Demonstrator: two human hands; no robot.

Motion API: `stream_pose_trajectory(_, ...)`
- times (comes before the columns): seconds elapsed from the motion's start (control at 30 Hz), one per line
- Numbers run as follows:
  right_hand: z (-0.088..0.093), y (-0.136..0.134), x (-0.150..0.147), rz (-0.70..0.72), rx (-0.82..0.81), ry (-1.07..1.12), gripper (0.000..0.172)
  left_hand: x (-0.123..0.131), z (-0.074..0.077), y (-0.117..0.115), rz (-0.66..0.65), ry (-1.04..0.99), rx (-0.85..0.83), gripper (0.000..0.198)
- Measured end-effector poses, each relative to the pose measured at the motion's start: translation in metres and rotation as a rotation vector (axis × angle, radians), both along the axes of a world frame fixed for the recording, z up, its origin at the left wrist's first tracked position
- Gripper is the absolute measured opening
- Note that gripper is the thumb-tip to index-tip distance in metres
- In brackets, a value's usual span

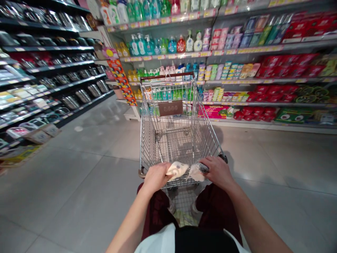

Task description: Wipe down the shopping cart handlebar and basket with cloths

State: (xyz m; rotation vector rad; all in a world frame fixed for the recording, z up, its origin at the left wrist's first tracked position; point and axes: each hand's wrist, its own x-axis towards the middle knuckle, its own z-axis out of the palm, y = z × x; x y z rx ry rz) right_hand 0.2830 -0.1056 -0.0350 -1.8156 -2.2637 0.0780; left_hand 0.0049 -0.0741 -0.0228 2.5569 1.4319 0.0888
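Shopping cart [206,137] dead ahead, basket running far from hands. Cart handle [141,173] lies left-right, pale wrapping [177,169] at middle. Left hand [156,176] fingers curled round handle's left part, right hand [217,171] clamped on right part. Both equally near. Soap shelves [237,51] beyond.

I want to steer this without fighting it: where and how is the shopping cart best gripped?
Grip the handle bar from behind, at the near end of the shopping cart, one hand toward each end. It runs level across the full width, facing the person; the left hand and right hand wrap it so.
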Motion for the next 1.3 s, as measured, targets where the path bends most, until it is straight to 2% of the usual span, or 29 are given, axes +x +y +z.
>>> stream_pose_trajectory(0.13, 0.005, 0.002, 0.005, 0.017, -0.06, -0.017, 0.03, -0.002, 0.002, 0.001, 0.009, 0.018, 0.008, 0.02)
stream_pose_trajectory(0.23, 0.006, 0.003, 0.007, 0.02, -0.061, -0.054, 0.033, 0.003, 0.001, -0.002, -0.016, -0.006, 0.063, 0.029)
stream_pose_trajectory(0.4, 0.006, 0.008, -0.01, 0.099, -0.049, -0.249, 0.03, 0.049, -0.008, -0.011, -0.113, -0.019, 0.248, 0.038)
stream_pose_trajectory(0.5, 0.004, 0.01, -0.02, 0.151, -0.042, -0.269, 0.025, 0.069, -0.011, -0.013, -0.153, -0.001, 0.286, 0.038)
stream_pose_trajectory(0.57, 0.002, 0.01, -0.021, 0.162, -0.026, -0.224, 0.027, 0.061, -0.011, -0.012, -0.172, 0.013, 0.252, 0.031)
stream_pose_trajectory(0.63, 0.001, 0.009, -0.018, 0.184, -0.011, -0.179, 0.031, 0.036, -0.008, -0.014, -0.175, 0.02, 0.209, 0.025)
stream_pose_trajectory(0.77, 0.004, 0.008, -0.014, 0.205, -0.014, -0.14, 0.035, -0.023, -0.003, -0.025, -0.107, -0.058, 0.199, 0.031)
stream_pose_trajectory(0.87, 0.009, 0.008, -0.016, 0.205, -0.039, -0.135, 0.036, -0.04, -0.001, -0.03, -0.081, -0.202, 0.173, 0.033)
stream_pose_trajectory(0.97, 0.012, 0.008, -0.019, 0.192, -0.055, -0.146, 0.037, -0.036, 0.003, -0.032, 0.025, -0.316, 0.128, 0.027)
stream_pose_trajectory(1.03, 0.012, 0.009, -0.02, 0.187, -0.048, -0.15, 0.037, -0.033, 0.009, -0.036, 0.142, -0.354, 0.177, 0.027)
stream_pose_trajectory(1.2, 0.01, 0.01, -0.017, 0.159, -0.053, -0.131, 0.036, -0.043, 0.023, -0.054, 0.517, -0.366, 0.552, 0.035)
stream_pose_trajectory(1.27, 0.011, 0.011, -0.016, 0.141, -0.069, -0.131, 0.036, -0.045, 0.022, -0.055, 0.577, -0.299, 0.545, 0.036)
stream_pose_trajectory(1.3, 0.011, 0.012, -0.016, 0.135, -0.075, -0.132, 0.037, -0.043, 0.019, -0.054, 0.545, -0.257, 0.492, 0.036)
